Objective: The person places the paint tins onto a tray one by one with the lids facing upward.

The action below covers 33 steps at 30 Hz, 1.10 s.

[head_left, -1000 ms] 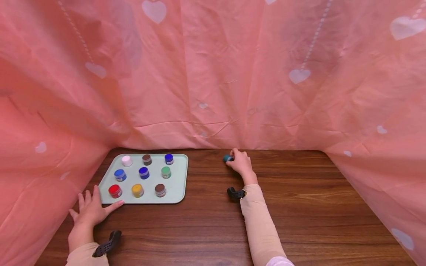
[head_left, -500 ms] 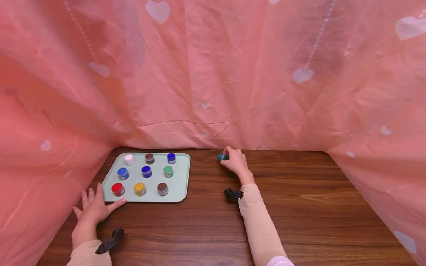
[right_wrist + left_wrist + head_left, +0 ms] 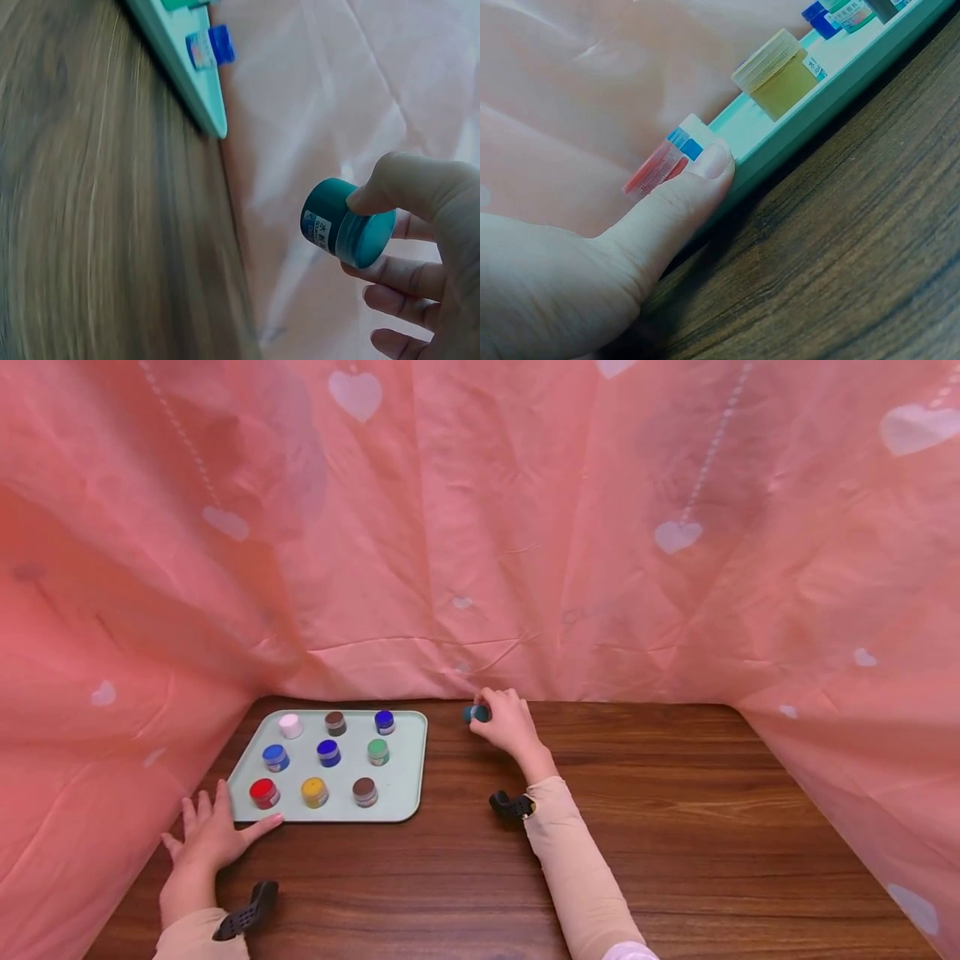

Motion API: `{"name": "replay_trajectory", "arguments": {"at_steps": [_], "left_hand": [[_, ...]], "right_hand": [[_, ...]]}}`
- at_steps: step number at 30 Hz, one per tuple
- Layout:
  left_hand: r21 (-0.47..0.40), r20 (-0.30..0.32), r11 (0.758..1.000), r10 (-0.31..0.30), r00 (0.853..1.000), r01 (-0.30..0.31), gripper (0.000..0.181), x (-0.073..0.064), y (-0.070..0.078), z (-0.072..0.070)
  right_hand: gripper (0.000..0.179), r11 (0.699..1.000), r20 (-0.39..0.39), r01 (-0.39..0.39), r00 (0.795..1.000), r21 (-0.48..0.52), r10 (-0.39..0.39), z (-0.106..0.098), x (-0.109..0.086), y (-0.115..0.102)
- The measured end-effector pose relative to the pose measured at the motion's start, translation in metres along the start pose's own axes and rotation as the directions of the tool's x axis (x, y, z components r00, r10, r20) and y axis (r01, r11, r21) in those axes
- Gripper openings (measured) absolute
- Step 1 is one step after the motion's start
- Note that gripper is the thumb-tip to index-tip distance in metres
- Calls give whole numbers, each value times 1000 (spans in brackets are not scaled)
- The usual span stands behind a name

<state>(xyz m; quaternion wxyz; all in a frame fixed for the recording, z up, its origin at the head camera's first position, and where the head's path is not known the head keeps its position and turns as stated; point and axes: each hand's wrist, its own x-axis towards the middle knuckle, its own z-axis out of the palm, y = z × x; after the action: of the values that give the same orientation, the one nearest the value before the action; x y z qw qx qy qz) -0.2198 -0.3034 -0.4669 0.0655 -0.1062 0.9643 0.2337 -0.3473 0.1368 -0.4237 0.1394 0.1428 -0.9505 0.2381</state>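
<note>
A teal paint jar (image 3: 334, 221) is pinched between the thumb and fingers of my right hand (image 3: 506, 720), near the back of the table and right of the tray. Its label and lid show in the right wrist view. My left hand (image 3: 206, 837) rests at the near left corner of the pale green tray (image 3: 405, 768), fingers spread along the left side and thumb on the front rim. Rows of paint jars stand on the tray. The red jar (image 3: 264, 792) is closest to my left thumb, with the yellow jar (image 3: 314, 792) and a brown jar (image 3: 364, 792) beside it.
Farther back on the tray are a white jar (image 3: 290, 726), a dark blue jar (image 3: 384, 722) and a green jar (image 3: 378, 752). Pink cloth (image 3: 480, 527) hangs behind and at both sides of the brown wooden table (image 3: 675, 827).
My right hand has moved left toward the tray, carrying the teal paint jar. The left hand keeps its place at the tray's corner.
</note>
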Motion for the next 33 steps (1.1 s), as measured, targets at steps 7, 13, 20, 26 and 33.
{"name": "replay_trajectory", "arguments": {"at_steps": [7,13,20,26,33], "left_hand": [[2,0,1000,0,1000,0,136,2,-1,3],[5,3,1000,-11,1000,11,138,1,0,1],[13,7,1000,-12,1000,11,137,2,-1,0],[11,6,1000,-12,1000,12,138,3,-2,1],[8,3,1000,-11,1000,11,138,2,-1,0]], "right_hand": [[27,994,-23,102,994,-33,-103,-3,-3,-21],[28,979,-23,198,980,-52,-199,-1,-5,-40],[26,953,-8,284,958,-104,-287,2,-9,-60],[29,923,72,354,935,-152,-347,8,-13,-75],[29,881,207,440,891,-176,-404,19,-19,-90]]}}
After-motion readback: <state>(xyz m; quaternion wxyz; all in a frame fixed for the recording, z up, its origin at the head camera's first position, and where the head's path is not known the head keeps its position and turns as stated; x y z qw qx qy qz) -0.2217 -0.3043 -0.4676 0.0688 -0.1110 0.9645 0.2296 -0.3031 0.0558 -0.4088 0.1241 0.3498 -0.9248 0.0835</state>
